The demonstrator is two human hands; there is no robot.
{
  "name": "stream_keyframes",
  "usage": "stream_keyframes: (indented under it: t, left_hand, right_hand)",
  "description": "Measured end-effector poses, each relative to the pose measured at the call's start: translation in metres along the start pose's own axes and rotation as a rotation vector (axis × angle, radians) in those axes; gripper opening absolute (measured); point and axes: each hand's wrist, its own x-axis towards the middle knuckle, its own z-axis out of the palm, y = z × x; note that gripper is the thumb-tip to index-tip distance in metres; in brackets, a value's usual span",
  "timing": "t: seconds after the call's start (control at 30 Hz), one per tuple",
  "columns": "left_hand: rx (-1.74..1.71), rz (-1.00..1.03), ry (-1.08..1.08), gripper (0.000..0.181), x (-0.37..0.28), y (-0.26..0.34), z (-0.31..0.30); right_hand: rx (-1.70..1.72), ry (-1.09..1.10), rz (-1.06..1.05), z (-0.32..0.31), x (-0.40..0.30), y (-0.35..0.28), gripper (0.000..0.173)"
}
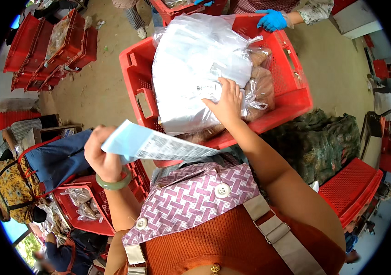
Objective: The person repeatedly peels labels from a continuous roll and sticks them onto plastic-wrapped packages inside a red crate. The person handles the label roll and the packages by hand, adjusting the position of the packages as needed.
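My left hand (102, 154), with a green bangle at the wrist, grips a strip of printed labels (157, 144) on pale blue backing, which hangs towards my apron. My right hand (228, 101) lies flat with fingers apart on a large stack of clear plastic bags (195, 51). Beside its thumb, a white label (206, 90) bearing writing sits on the plastic. The stack rests in a red plastic crate (296, 98), on top of tied clear bags of brown contents (262, 82). What those contents are, I cannot tell.
Another person's blue-gloved hand (272, 20) touches the crate's far rim. Stacked red crates (27, 44) stand at far left. A dark mesh sack (322, 147) and another red crate (350, 192) are at right. Several people work at left, near a crate of bagged goods (104, 225).
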Motion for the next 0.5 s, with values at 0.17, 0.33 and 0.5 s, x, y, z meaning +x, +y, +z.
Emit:
stream_keyframes:
  t: [0.17, 0.33, 0.5]
  left_hand:
    - [-0.134, -0.212, 0.085, 0.007, -0.012, -0.008, 0.015]
    - [-0.171, -0.269, -0.051, 0.009, -0.014, -0.016, 0.020]
    - [-0.183, -0.433, -0.214, 0.009, -0.023, -0.029, 0.018]
  right_hand:
    - [-0.014, -0.275, -0.341, -0.014, 0.003, 0.003, 0.067]
    - [-0.041, -0.314, -0.601, -0.013, 0.018, 0.025, 0.017]
    - [0.134, -0.416, -0.559, -0.032, 0.042, 0.027, 0.016]
